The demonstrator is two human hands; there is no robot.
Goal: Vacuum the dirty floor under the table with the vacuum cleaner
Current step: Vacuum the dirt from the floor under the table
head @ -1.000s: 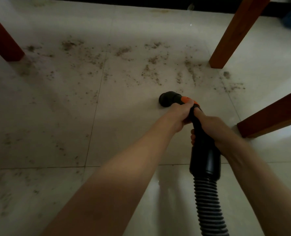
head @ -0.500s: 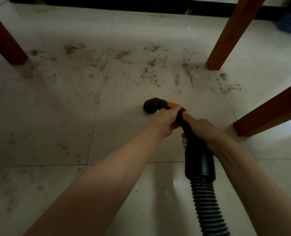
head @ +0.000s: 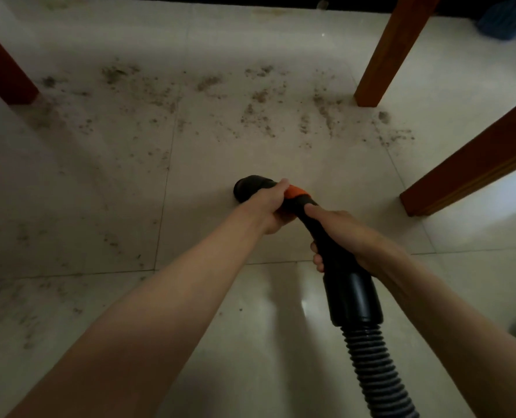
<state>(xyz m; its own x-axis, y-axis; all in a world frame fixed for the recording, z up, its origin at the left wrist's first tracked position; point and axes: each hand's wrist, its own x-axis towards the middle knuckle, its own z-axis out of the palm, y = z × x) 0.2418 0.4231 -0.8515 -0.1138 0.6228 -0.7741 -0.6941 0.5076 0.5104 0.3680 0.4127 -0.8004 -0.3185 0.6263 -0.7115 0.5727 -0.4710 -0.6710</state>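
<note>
Vacuum hose (head: 338, 251) | both hands closed on it: left hand (head: 270, 208) forward, right hand (head: 345, 235) behind | dirt (head: 259, 107) upper frame on floor (head: 99, 191)

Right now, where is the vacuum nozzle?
In the head view, the vacuum nozzle is at centre, just beyond the left hand, short of the dirt band.
</note>
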